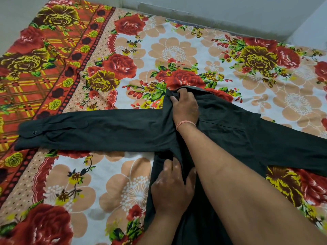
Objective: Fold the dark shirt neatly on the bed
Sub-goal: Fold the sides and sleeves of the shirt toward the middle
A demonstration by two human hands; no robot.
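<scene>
So the dark shirt is spread out on the bed, over that loud floral sheet, with its body running from the near edge up toward the middle. One long sleeve sticks out flat to the left, cuff button showing, and the other sleeve trails off to the right.

My take on how it'll handle: thin woven fabric, light, totally floppy, no stiffness except maybe the collar and cuffs. It'll slide a bit on the sheet and wrinkle if you drag it, so better to pinch at seams or a folded edge and lift than to push.

Grip-wise: the right hand reaches far across to the collar end, fingers curled down and bunching cloth there; looks like a loose clench on the fabric. The left hand is nearer, lying on the shirt's left edge just below the sleeve, fingers tucked over the edge of the cloth. Whether it's really pinching it or only pressing it flat, I can't tell.
</scene>
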